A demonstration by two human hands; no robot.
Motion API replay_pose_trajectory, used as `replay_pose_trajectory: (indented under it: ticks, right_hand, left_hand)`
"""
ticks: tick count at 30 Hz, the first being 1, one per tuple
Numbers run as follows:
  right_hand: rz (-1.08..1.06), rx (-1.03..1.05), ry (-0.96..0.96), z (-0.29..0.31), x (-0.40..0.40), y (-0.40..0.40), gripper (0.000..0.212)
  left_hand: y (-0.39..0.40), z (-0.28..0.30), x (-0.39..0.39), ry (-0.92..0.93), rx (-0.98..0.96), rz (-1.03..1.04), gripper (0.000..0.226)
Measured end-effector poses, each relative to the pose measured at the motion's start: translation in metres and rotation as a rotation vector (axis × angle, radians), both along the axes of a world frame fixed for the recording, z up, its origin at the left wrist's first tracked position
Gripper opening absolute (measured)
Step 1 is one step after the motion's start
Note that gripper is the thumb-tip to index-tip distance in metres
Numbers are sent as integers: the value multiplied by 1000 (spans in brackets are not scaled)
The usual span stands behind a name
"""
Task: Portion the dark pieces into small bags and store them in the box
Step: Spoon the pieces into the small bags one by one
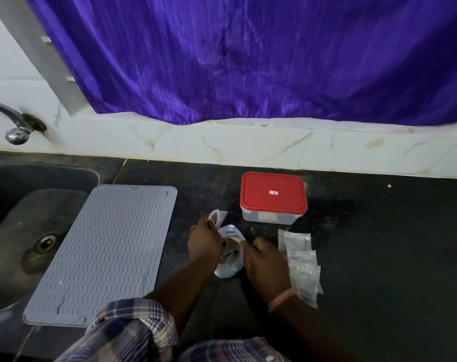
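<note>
A clear bag (228,253) holding dark pieces (230,254) lay on the black counter (378,244) near the middle of the view. Its open top was pinched by the left hand (205,240) on the 9 o'clock side, with a small white flap of plastic held up above the fingers. The rim at 3 o'clock was gripped by the right hand (265,262), so the mouth was held open between the two hands. A box (273,198) with a red lid was seen shut at 1 o'clock from the bag, apart from it. Empty small bags (301,262) were spread just beside the right hand at 3 o'clock. A grey mat (104,254) was laid at 9 o'clock, partly over the sink (26,205).
</note>
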State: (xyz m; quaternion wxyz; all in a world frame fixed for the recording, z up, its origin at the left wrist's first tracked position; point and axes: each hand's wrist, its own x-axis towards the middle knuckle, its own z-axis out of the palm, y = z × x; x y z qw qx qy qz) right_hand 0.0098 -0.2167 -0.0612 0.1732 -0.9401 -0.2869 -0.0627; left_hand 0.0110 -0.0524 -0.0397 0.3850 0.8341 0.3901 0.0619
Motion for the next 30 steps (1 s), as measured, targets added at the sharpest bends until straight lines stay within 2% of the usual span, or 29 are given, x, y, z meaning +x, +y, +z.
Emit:
replay_pose_trajectory:
  ticks: [2, 5, 13, 17, 20, 23, 27, 30]
  right_hand:
    - [54, -113, 21, -1, 3, 7, 36]
    - [84, -124, 82, 5, 7, 17, 41]
    - [-4, 102, 72, 17, -1, 14, 22]
    - [101, -17, 67, 8, -7, 9, 15]
    - [167, -164, 68, 1, -16, 12, 31]
    - [205, -119, 80, -2, -17, 17, 35]
    - [219, -144, 5, 1, -16, 13, 37]
    - [136, -91, -9, 4, -16, 3, 22]
  left_hand:
    - [0, 0, 2, 29, 7, -25, 33]
    - [0, 0, 3, 68, 29, -63, 30]
    - [-6, -7, 3, 35, -115, 95, 30]
    - [-5, -13, 2, 1, -150, 127, 30]
    - [-8, -10, 7, 10, -178, 138, 31]
    - [-12, -11, 9, 22, -210, 149, 29]
    - [-8, -9, 11, 21, -243, 218, 23]
    - [-1, -8, 14, 1, -234, 237, 21]
